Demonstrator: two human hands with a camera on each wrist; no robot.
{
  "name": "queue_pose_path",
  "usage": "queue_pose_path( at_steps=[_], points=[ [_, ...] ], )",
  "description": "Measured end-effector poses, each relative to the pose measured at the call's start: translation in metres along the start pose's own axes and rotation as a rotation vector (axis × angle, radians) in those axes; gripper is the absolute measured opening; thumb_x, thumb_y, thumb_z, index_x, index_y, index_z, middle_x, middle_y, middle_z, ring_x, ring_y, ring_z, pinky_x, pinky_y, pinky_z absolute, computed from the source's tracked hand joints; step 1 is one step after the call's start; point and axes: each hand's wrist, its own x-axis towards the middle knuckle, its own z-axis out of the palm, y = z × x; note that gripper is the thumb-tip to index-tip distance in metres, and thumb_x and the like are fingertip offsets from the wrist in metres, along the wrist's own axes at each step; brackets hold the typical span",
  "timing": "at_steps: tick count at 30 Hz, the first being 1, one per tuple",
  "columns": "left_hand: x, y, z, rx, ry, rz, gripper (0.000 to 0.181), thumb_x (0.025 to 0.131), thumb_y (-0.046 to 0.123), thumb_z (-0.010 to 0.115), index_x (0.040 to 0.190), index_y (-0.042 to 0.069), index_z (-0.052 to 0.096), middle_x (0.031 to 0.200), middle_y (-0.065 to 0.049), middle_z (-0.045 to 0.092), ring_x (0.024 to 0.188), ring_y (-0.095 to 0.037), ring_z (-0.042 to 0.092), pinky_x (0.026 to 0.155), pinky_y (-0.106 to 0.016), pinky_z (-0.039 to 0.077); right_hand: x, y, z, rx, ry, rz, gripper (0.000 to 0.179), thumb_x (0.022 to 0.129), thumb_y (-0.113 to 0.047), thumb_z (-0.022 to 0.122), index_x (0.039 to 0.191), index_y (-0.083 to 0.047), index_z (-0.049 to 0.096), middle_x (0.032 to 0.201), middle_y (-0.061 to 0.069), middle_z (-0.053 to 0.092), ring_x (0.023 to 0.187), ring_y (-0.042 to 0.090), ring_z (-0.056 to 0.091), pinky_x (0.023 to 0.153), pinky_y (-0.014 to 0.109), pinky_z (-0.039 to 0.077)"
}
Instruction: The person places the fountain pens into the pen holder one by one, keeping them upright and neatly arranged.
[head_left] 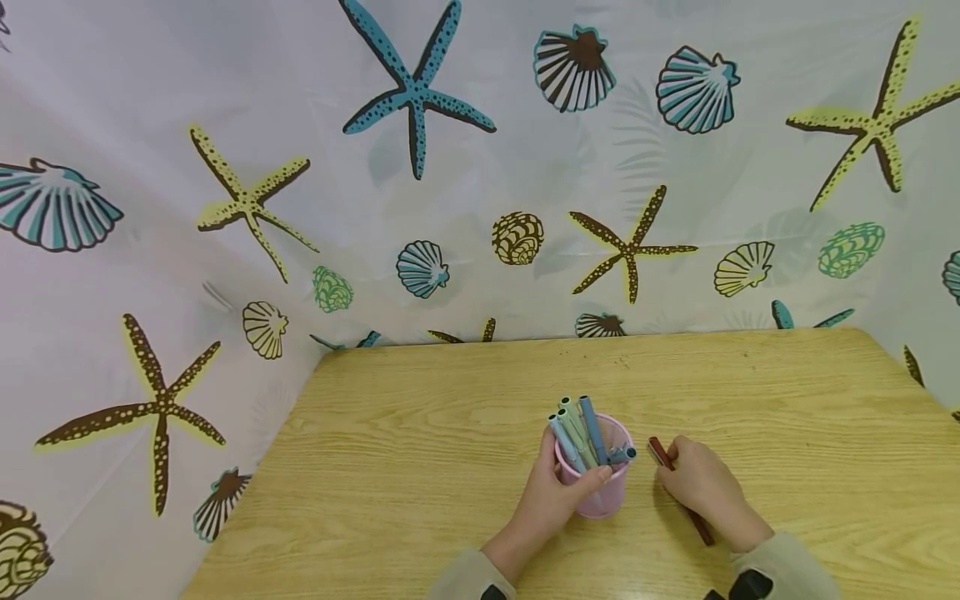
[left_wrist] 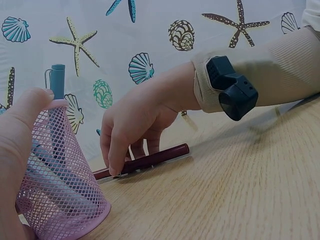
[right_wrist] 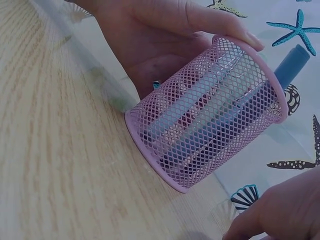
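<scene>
My left hand point(head_left: 549, 493) grips a pink mesh pen cup point(head_left: 604, 498), with the thumb at the rim. Several blue and green pens point(head_left: 592, 429) stand in the cup, their capped ends above the rim. To the right of the cup, my right hand point(head_left: 708, 479) pinches a dark red pen point(head_left: 701, 527) around its middle. In the left wrist view the red pen point(left_wrist: 170, 154) lies low along the tabletop, under the bent fingers. The right wrist view shows the cup's mesh side point(right_wrist: 200, 115) with pens visible through it; the red pen is hidden there.
The wood-grain table point(head_left: 420, 450) stretches around both hands. A white cloth point(head_left: 480, 167) printed with starfish and shells hangs behind it and at the sides. A dark wrist camera point(left_wrist: 232, 87) is strapped over the right sleeve.
</scene>
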Motion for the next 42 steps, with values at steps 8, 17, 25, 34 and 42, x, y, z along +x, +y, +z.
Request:
queue_pose_path(
  at_steps=[8, 17, 25, 34, 42],
  points=[
    [0.001, 0.001, 0.000, -0.031, 0.001, 0.010, 0.076, 0.082, 0.033, 0.071, 0.140, 0.039, 0.023, 0.137, 0.007, 0.039, 0.126, -0.013, 0.038, 0.103, -0.040, 0.033, -0.002, -0.001, -0.003, 0.033, 0.014, -0.001, 0.021, 0.078, -0.011, 0.059, 0.092, 0.005, 0.057, 0.072, 0.007, 0.055, 0.060, 0.020, 0.048, 0.049, 0.031, 0.039],
    [0.001, 0.001, 0.000, -0.016, 0.010, -0.008, 0.078, 0.081, 0.034, 0.072, 0.141, 0.039, 0.022, 0.138, 0.007, 0.039, 0.126, -0.013, 0.038, 0.103, -0.040, 0.033, -0.004, -0.003, -0.005, 0.118, 0.046, 0.014, 0.026, 0.081, -0.011, 0.059, 0.098, 0.007, 0.056, 0.068, 0.005, 0.055, 0.055, 0.017, 0.049, 0.046, 0.029, 0.040],
    [0.000, 0.002, 0.001, -0.009, 0.012, -0.009, 0.078, 0.081, 0.035, 0.072, 0.141, 0.039, 0.022, 0.139, 0.008, 0.039, 0.127, -0.013, 0.038, 0.103, -0.040, 0.033, -0.003, -0.003, -0.011, 0.172, 0.091, 0.013, 0.028, 0.083, -0.012, 0.059, 0.103, 0.007, 0.054, 0.072, 0.006, 0.059, 0.056, 0.016, 0.051, 0.047, 0.030, 0.041],
    [0.001, 0.000, 0.001, -0.012, 0.011, -0.006, 0.076, 0.082, 0.034, 0.071, 0.140, 0.039, 0.023, 0.137, 0.007, 0.039, 0.127, -0.014, 0.038, 0.103, -0.041, 0.032, -0.002, -0.007, -0.012, 0.262, 0.179, 0.011, 0.029, 0.084, -0.013, 0.057, 0.107, 0.005, 0.054, 0.080, 0.012, 0.057, 0.058, 0.017, 0.051, 0.046, 0.030, 0.043],
    [0.000, 0.004, 0.001, -0.026, -0.004, 0.020, 0.077, 0.083, 0.029, 0.071, 0.143, 0.031, 0.022, 0.138, 0.000, 0.040, 0.126, -0.020, 0.039, 0.102, -0.044, 0.034, -0.005, -0.011, -0.015, 0.325, 0.265, -0.049, 0.028, 0.086, -0.012, 0.058, 0.109, 0.003, 0.054, 0.085, 0.013, 0.056, 0.061, 0.018, 0.051, 0.046, 0.028, 0.043]
  ],
)
